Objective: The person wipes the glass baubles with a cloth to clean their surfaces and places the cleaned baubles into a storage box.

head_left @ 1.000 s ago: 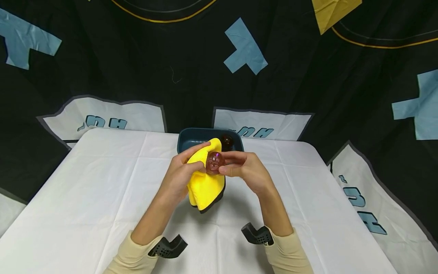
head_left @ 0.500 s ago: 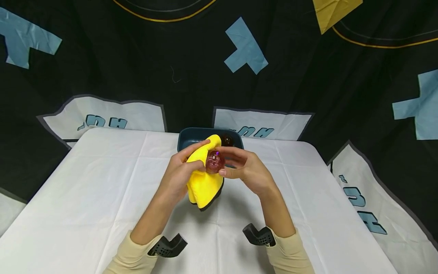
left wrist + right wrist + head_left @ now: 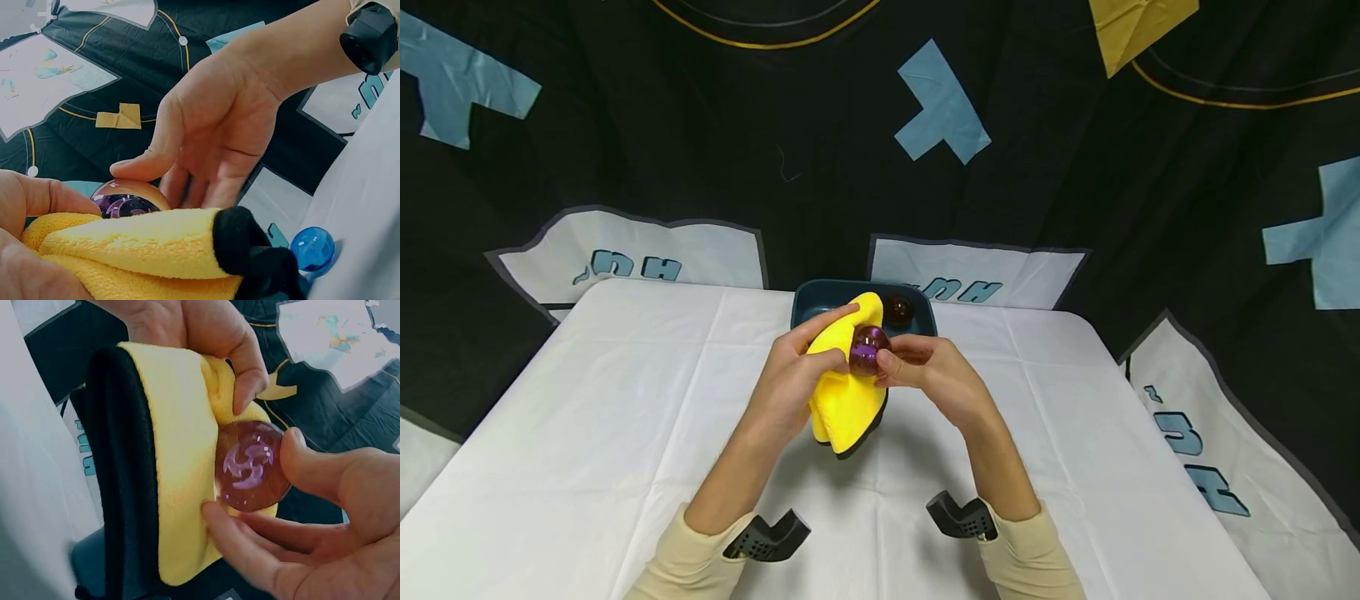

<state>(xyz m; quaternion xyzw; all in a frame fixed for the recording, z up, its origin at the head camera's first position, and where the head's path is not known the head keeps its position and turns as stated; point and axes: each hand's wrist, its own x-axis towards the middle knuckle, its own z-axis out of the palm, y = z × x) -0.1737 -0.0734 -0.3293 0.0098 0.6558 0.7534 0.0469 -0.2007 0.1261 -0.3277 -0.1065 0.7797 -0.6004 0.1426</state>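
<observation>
Ball (image 3: 866,348), head view: at the right edge of the cloth (image 3: 846,412), showing more purple than just before; probably turned, presenting a fresh side.
Left hand (image 3: 31,265), left wrist view: curled, gripping the cloth beside the ball.
Right hand (image 3: 365,506), right wrist view: curled, thumb and fingers pinching the ball.

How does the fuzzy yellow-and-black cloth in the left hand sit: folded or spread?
Folded: in the left wrist view, the cloth shows stacked yellow layers; the left hand grips it.
</observation>
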